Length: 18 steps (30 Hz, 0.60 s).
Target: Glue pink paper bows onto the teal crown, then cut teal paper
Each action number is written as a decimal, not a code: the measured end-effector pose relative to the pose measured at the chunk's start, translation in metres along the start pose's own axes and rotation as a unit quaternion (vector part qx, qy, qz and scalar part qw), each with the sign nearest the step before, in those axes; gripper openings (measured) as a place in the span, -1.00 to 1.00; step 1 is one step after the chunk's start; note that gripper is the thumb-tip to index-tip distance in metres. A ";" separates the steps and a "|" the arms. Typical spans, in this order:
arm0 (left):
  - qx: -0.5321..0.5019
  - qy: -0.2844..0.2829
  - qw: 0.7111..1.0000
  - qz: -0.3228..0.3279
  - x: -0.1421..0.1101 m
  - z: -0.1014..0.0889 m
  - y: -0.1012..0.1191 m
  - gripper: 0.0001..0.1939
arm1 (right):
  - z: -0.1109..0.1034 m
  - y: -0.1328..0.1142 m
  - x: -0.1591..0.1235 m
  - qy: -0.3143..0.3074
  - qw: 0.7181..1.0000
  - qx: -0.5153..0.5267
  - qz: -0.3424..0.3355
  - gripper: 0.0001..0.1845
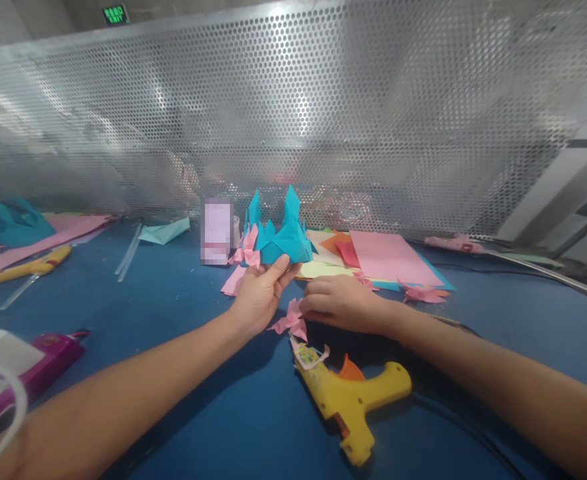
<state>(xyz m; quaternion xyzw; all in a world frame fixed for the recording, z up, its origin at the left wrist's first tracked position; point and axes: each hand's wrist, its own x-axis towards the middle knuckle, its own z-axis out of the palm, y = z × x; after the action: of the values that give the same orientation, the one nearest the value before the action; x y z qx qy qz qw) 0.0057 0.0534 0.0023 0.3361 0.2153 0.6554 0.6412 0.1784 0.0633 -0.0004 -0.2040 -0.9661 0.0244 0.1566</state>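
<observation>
My left hand (261, 297) is closed on a blue folded-paper crown (286, 243) and keeps it raised above the table. A pink paper flower (247, 248) sits on the crown's left side. Between the fingers of my right hand (341, 305) is another pink paper flower (292, 320), just above the nozzle of a yellow hot glue gun (343, 393). The gun lies on its side with an orange trigger. Whether the flower touches the nozzle I cannot tell.
Coloured paper sheets (388, 257) and a pink flower (423, 293) lie behind my right hand. A phone (217, 230) stands near the perforated metal screen (283, 120). Leftward are clear glue sticks (128, 253), a second yellow glue gun (28, 267) and a purple power strip (48, 363).
</observation>
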 end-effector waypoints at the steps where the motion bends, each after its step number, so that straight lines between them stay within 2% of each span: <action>1: -0.001 0.002 1.000 0.000 0.000 0.000 0.000 -0.79 | 0.000 0.000 0.000 -0.002 0.999 -0.033 -0.012 -0.67; 3: -0.003 0.007 1.000 0.000 0.000 0.001 0.000 -0.77 | 0.000 -0.001 -0.001 -0.008 0.995 -0.094 -0.030 -0.62; 5: -0.001 0.014 1.000 -0.001 -0.001 0.001 0.001 -0.78 | 0.000 -0.001 -0.002 -0.014 0.993 -0.111 -0.026 -0.61; 10: -0.001 0.018 1.000 -0.006 -0.001 0.003 0.001 -0.81 | 0.002 -0.005 -0.002 -0.032 0.998 -0.043 0.042 -0.60; 13: -0.006 0.018 1.000 -0.006 -0.001 0.002 0.001 -0.80 | 0.002 -0.007 0.002 -0.029 0.995 -0.012 0.094 -0.68; 18: -0.010 0.012 1.000 -0.008 -0.002 0.000 0.001 -0.81 | -0.013 -0.006 0.007 -0.060 0.978 0.070 0.186 -0.82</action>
<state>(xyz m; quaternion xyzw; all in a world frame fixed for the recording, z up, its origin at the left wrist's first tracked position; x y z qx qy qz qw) 0.0048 0.0517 0.0030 0.3201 0.2187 0.6562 0.6474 0.1742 0.0608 0.0150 -0.3664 -0.9148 0.1331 0.1055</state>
